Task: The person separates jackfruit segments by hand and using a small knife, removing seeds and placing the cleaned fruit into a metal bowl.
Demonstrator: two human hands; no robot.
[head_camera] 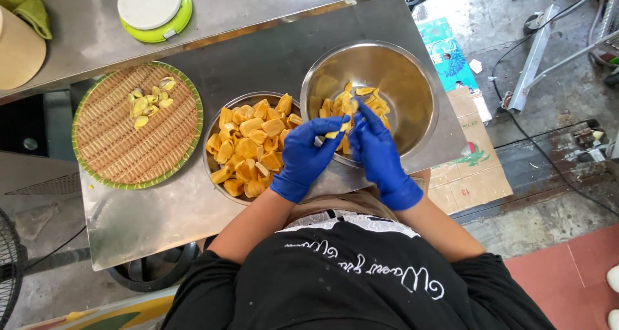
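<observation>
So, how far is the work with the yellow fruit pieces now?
Done: a small heap of pale seeds lies on the woven tray, and some opened pieces sit in the large steel bowl. In hand: the left hand and right hand, in blue gloves, hold one piece between them. Left: the smaller bowl is heaped with whole orange pieces.

left hand (pixel 303 157) hides smaller bowl's (pixel 222 110) right rim | fan (pixel 9 265) cut by left edge | held piece (pixel 335 132) mostly covered

Blue gloves (pixel 306 156), orange-yellow fruit pods (pixel 248 149), green-rimmed tan woven tray (pixel 116 143), silver bowl (pixel 406 78).
</observation>
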